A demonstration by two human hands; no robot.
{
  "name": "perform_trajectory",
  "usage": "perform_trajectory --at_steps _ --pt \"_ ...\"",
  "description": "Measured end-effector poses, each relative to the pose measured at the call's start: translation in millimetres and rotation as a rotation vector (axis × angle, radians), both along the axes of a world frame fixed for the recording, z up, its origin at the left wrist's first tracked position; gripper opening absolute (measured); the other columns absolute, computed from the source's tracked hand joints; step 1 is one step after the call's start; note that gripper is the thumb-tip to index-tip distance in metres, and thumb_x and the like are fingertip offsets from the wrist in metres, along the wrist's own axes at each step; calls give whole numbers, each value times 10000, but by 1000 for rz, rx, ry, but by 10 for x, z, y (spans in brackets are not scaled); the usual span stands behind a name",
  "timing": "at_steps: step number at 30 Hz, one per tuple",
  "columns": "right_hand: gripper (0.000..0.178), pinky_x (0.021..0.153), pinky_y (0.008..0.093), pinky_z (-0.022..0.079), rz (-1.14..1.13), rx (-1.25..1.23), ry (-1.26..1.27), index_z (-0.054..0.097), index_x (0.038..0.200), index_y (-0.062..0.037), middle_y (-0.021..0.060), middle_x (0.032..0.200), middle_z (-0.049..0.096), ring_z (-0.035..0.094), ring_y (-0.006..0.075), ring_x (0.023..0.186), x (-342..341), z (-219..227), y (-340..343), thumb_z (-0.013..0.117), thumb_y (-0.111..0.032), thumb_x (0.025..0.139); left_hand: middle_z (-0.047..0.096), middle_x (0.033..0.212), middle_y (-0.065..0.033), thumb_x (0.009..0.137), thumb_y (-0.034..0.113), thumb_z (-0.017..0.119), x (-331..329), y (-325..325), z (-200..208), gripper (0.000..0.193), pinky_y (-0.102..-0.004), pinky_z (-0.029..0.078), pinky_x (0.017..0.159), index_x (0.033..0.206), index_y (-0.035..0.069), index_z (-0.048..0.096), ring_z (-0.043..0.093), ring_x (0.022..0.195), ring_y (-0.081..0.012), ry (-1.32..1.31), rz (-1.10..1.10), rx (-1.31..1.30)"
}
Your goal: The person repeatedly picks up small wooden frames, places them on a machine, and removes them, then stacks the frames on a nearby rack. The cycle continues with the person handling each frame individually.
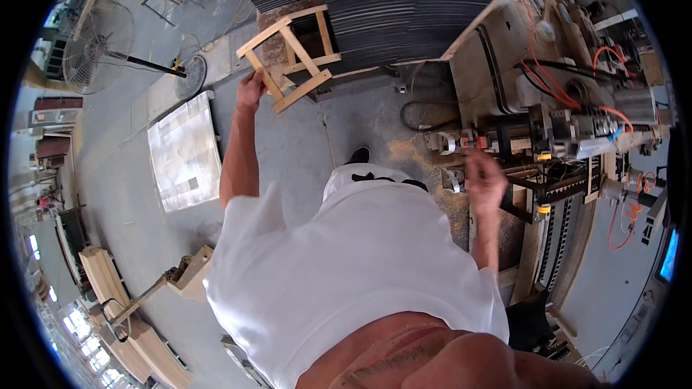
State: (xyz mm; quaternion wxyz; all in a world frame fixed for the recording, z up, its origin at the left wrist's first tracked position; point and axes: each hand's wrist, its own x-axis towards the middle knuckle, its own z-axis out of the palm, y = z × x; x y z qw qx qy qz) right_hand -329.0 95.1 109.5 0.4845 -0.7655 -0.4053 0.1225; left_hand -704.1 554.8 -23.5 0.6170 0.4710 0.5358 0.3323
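Observation:
Out to the left, my left hand [251, 91] is closed on the near corner of a small light-wood frame [303, 91], made of several slats joined as crossbars and side rails. The frame is tilted, above the floor and beside a tall stack of dark sheets [404, 7]. On the right, my right hand [485, 180] is beside a machine [533, 151] with metal fittings, close to its red part [481, 142] and pale round fittings. Motion blur smears its fingers, so whether anything is in them cannot be made out.
Sawdust [407, 150] lies on the floor by the machine. Orange hoses [551, 83] run over the machine's far side. At left are a floor fan [90, 47], a pale flat panel [184, 153] and stacked timber [137, 324]. A lit screen [669, 256] is at far right.

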Motion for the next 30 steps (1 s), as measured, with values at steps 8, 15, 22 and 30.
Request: perform_trajectory --at_steps 8,15,22,30 --pt "321 741 360 518 72 -721 70 665 1048 -36 170 904 689 672 289 834 -546 -1712 -312 685 -239 800 661 761 -79 864 322 632 669 1412 -809 323 -294 526 632 945 18 703 635 693 -175 259 -149 203" --pt "292 668 347 519 85 -848 315 668 1007 -25 156 841 672 672 260 777 -662 -2230 -693 682 -213 784 608 668 -76 765 291 607 786 1109 -798 184 -390 485 535 670 137 640 601 621 -271 842 -246 899" --pt "259 632 323 508 141 -910 579 653 1004 -19 116 811 647 659 240 752 -308 -2380 -118 656 -188 808 624 962 -83 614 339 728 1072 93 -334 380 -435 379 972 919 117 683 532 1040 -297 964 -713 1078" --pt "222 591 296 496 107 -564 1449 636 1000 -11 70 776 619 643 217 722 458 -2410 658 627 -160 836 622 991 -93 695 167 709 1139 187 -328 361 -444 356 975 1033 67 630 554 1032 -297 1044 -809 999"
